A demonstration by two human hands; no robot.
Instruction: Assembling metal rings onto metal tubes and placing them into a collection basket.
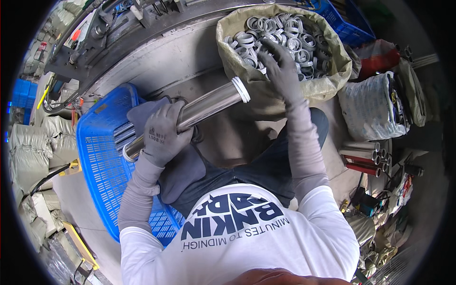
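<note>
My left hand point(166, 133), in a grey glove, is wrapped round a shiny metal tube point(209, 105) held at a slant above my lap. A white ring point(241, 89) sits on the tube's upper right end, and a pale ring point(126, 153) shows at its lower left end. Over the open woven sack point(349, 71) reaches my right hand point(284, 76), also gloved, with its fingers apart. Many loose grey-white rings point(294, 45) fill the sack, and my right fingertips are close above them. Whether they touch any ring, I cannot tell.
A blue plastic basket point(102, 190) with several metal tubes stands at my left. Dark machinery point(85, 61) runs along the far left. To the right are a white sack point(373, 104) and stacked metal tubes point(363, 154). Another blue crate point(344, 23) is behind the ring sack.
</note>
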